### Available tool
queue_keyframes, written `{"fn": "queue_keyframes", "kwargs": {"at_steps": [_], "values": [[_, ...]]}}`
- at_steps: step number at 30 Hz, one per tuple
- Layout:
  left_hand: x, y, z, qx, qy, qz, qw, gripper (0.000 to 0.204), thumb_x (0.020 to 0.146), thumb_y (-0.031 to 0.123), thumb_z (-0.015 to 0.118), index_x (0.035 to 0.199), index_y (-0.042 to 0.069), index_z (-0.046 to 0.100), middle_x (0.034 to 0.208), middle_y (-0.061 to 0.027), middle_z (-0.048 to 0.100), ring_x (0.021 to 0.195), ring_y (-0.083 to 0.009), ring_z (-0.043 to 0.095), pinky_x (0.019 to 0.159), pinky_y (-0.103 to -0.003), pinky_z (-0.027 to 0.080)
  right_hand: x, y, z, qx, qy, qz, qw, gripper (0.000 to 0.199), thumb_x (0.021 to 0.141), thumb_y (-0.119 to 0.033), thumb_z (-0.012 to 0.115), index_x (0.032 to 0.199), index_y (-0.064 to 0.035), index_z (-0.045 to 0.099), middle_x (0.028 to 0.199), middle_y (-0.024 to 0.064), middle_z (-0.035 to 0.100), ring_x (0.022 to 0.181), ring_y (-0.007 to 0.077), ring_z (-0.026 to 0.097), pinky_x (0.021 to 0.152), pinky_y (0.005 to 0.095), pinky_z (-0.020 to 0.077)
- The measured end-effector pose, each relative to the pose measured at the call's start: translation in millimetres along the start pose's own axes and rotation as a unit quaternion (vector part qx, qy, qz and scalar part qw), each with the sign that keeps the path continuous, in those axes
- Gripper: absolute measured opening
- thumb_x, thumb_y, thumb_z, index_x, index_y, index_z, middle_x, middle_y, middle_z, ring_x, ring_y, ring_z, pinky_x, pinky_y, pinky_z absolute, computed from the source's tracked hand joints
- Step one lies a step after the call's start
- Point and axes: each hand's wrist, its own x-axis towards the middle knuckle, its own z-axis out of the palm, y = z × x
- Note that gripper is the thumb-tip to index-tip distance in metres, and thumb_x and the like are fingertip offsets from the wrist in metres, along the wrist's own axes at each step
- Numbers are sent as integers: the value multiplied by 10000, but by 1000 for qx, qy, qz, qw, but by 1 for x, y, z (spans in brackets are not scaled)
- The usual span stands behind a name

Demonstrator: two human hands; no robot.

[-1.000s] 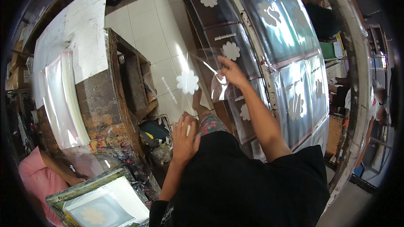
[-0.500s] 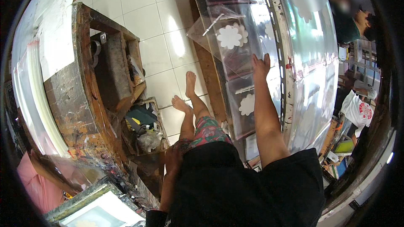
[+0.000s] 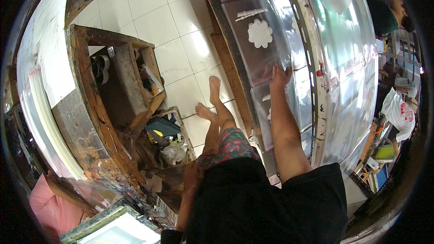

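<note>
My right arm reaches forward to a clear plastic sheet printed with a white scalloped flower and a small white strip of print. My right hand lies at the sheet's near right part, fingertips apart and touching it. No thing shows in its grasp. Other clear sheets with white prints lie around and under it on the long rack. Low beside my thigh, my left hand is dark and partly hidden by shadow; its fingers cannot be made out.
A slotted metal rail runs along the rack, with more clear sheets beyond. On the left stands a paint-stained wooden bench with a framed screen near me. Another person in pink is at lower left; one more is at upper right.
The printed sheet, askew with a corner over the rack's left edge, now lies flat in line with the others. My right hand has come slightly nearer, and the view has shifted.
</note>
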Motion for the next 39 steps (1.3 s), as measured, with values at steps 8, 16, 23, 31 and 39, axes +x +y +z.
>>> {"fn": "queue_keyframes", "kwargs": {"at_steps": [8, 16, 23, 31, 39], "values": [[6, 16, -6, 12, -77, -68, 995, 417, 949, 181, 604, 1320, -6, 561, 1332, -248, 565, 1242, -455, 518, 1076, -506, 417, 32, 17, -16, 108, 54, 40, 992, 658, 956, 11, 549, 1528, -172, 281, 1594, 123, 296, 1225, 432, 564, 1022, 513, 512], [-1, -12, 28, 23, 15, 36, 999, 414, 940, 185, 618, 1296, -21, 577, 1306, -279, 580, 1211, -468, 546, 1050, -513, 440, 18, 24, -17, -245, 107, -72, 961, 592, 899, -214, 670, 1443, -87, 473, 1388, 268, 535, 1283, 428, 526, 1178, 526, 320], [3, -5, 29, -33, 11, -2, 999, 379, 944, 204, 621, 1265, 6, 585, 1272, -259, 613, 1168, -471, 577, 1025, -507, 459, 0, 20, -44, -686, -41, -357, 633, 383, 857, -196, 672, 1204, -35, 662, 1182, 182, 686, 1218, 415, 565, 1173, 512, 326], [3, -5, 32, 27, 13, 49, 998, 373, 951, 204, 617, 1265, 5, 595, 1288, -245, 614, 1185, -445, 584, 1018, -505, 472, -33, 25, -22, -742, -129, -200, 627, 509, 881, -284, 659, 1379, -211, 581, 1527, 176, 432, 1465, 377, 323, 1209, 582, 223], [3, -5, 31, 29, 4, 26, 999, 353, 954, 212, 611, 1236, 2, 634, 1294, -253, 613, 1183, -450, 586, 1025, -505, 471, -43, 18, -6, -759, -159, -148, 614, 574, 907, -284, 640, 1461, -204, 514, 1600, 168, 338, 1506, 366, 248, 1227, 564, 187]]}}
